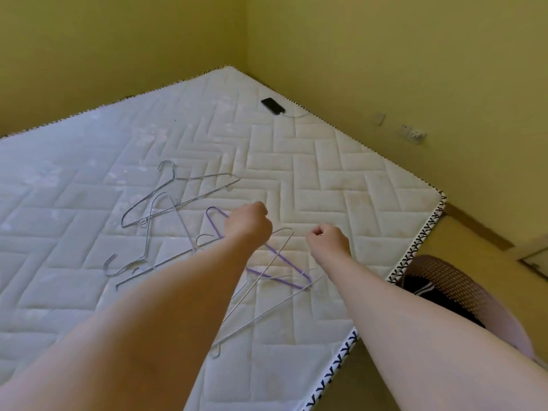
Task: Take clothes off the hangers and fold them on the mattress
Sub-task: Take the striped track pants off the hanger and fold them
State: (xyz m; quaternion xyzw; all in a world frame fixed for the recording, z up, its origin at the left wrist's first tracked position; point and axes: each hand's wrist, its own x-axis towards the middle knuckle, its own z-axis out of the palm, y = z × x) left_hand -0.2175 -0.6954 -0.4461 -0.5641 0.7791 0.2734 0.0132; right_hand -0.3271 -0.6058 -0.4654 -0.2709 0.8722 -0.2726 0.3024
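Room: yellow-green walls are meeting in a corner, and a quilted white mattress (326,161) is lying on the floor against them.
Head view, hangers: grey wire hangers (178,203) and a purple hanger (289,264) are lying bare in a loose heap mid-mattress, probably dropped there once stripped.
Hands: the left hand (249,223) and right hand (327,240) are both hovering over the heap, curled into fists, with nothing showing in either.
Clothes: no garment is lying on the mattress; something dark (430,292) is sitting in the mesh basket (462,289) beside the mattress edge.
Phone: a phone (272,105) is lying at the far edge, its cable trailing off towards the wall, likely charging out of the way.
Judgement: folding looks finished, or the next piece is yet to be fetched.
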